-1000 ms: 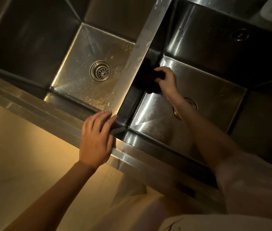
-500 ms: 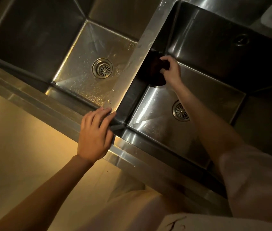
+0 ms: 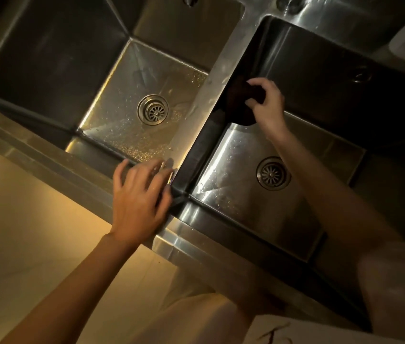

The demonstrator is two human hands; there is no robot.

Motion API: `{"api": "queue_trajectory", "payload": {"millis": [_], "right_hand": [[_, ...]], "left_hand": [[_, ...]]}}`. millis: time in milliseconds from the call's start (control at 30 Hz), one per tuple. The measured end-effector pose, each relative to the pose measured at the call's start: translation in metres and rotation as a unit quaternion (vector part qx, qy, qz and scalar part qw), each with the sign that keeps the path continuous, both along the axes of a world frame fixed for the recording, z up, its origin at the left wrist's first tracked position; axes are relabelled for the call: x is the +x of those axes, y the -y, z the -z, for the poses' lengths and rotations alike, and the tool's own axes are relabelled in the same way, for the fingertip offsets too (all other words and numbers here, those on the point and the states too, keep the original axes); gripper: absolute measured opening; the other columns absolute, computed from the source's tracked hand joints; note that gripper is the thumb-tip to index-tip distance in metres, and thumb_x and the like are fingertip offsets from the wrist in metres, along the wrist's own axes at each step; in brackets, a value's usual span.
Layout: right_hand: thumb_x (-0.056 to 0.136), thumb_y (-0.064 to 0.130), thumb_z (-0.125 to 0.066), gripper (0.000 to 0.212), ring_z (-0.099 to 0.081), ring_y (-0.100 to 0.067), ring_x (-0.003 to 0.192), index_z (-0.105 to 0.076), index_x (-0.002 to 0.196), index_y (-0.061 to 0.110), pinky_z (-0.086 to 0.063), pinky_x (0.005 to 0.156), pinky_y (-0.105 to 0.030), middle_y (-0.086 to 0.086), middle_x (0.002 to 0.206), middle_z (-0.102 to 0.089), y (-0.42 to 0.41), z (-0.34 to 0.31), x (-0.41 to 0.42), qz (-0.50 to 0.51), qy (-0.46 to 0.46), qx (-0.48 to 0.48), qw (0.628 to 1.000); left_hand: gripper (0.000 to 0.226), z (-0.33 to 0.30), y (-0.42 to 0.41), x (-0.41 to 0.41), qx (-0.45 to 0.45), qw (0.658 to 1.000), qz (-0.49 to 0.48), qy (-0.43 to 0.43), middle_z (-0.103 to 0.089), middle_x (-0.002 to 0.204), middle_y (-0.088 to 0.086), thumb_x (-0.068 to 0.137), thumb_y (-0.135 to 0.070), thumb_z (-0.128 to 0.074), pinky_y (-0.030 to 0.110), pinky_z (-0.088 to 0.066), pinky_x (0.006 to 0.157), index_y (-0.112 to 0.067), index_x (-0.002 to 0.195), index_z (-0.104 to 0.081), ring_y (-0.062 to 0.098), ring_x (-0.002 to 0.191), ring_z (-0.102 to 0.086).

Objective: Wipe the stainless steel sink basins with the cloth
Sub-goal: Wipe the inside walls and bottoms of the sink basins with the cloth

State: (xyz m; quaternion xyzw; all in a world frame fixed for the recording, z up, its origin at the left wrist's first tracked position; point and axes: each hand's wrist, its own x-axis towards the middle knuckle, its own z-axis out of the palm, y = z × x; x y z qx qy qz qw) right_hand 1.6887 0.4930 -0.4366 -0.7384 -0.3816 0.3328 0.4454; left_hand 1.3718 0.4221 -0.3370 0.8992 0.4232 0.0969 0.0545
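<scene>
While left hand [image 3: 139,202] rests flat, fingers straight, on the divider [image 3: 211,95], right hand [image 3: 267,105] grips cloth [image 3: 239,103] against the divider's right-basin wall, above that drain [image 3: 273,173].

Two steel basins, left [image 3: 132,78] and right [image 3: 320,78], sit side by side, split by a narrow divider, floors speckled with droplets. A dark bunched cloth [image 3: 239,105] presses against the right basin's left wall.
</scene>
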Motion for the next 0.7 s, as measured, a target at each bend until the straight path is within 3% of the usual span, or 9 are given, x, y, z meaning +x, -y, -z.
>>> {"api": "queue_trajectory", "payload": {"millis": [100, 200, 367, 500, 700], "right_hand": [[0.079, -0.005, -0.060, 0.039, -0.049, 0.007, 0.098, -0.062, 0.111, 0.016, -0.035, 0.081, 0.006, 0.005, 0.110, -0.052, -0.002, -0.026, 0.006, 0.010, 0.001, 0.051, 0.999], [0.080, -0.008, -0.058, 0.039, -0.049, -0.005, 0.108, -0.060, 0.114, 0.013, -0.035, 0.084, 0.005, -0.003, 0.119, -0.054, -0.011, -0.019, 0.010, -0.006, 0.021, 0.019, 1.000], [0.077, -0.010, -0.053, 0.042, -0.053, -0.023, 0.114, -0.060, 0.114, 0.009, -0.036, 0.093, -0.016, -0.012, 0.121, -0.055, -0.020, 0.044, 0.002, -0.014, 0.079, -0.093, 0.992], [0.078, -0.007, -0.052, 0.044, -0.051, -0.026, 0.117, -0.059, 0.116, 0.013, -0.036, 0.094, -0.021, -0.010, 0.126, -0.054, -0.019, 0.083, 0.000, -0.028, 0.072, -0.163, 0.984], [0.078, -0.007, -0.057, 0.041, -0.053, -0.025, 0.117, -0.063, 0.113, 0.014, -0.040, 0.101, -0.026, -0.011, 0.124, -0.057, -0.018, 0.076, 0.001, 0.045, 0.020, -0.133, 0.990]], "left_hand": [[0.030, -0.007, -0.028, 0.034, 0.020, 1.000, -0.001, 0.021, -0.060, 0.125, 0.017, 0.091, -0.020, -0.052, 0.057, -0.029, 0.107, -0.006, 0.114, -0.064, 0.030, 0.116, -0.053], [0.029, -0.007, -0.053, 0.075, 0.016, 0.999, 0.013, 0.028, -0.059, 0.125, 0.016, 0.091, -0.018, -0.053, 0.056, -0.034, 0.103, -0.005, 0.115, -0.064, 0.032, 0.115, -0.056], [0.035, 0.007, -0.077, 0.116, 0.004, 0.997, 0.070, -0.019, -0.056, 0.130, 0.013, 0.091, -0.024, -0.047, 0.049, -0.034, 0.103, -0.007, 0.119, -0.060, 0.032, 0.117, -0.054], [0.038, 0.021, -0.083, 0.119, 0.003, 0.994, 0.098, -0.056, -0.054, 0.134, 0.012, 0.090, -0.025, -0.048, 0.048, -0.036, 0.101, -0.007, 0.122, -0.058, 0.033, 0.119, -0.050], [0.040, 0.027, -0.081, 0.118, -0.004, 0.995, 0.090, -0.035, -0.052, 0.136, 0.011, 0.089, -0.022, -0.051, 0.046, -0.037, 0.101, -0.006, 0.125, -0.055, 0.031, 0.121, -0.046]]}}
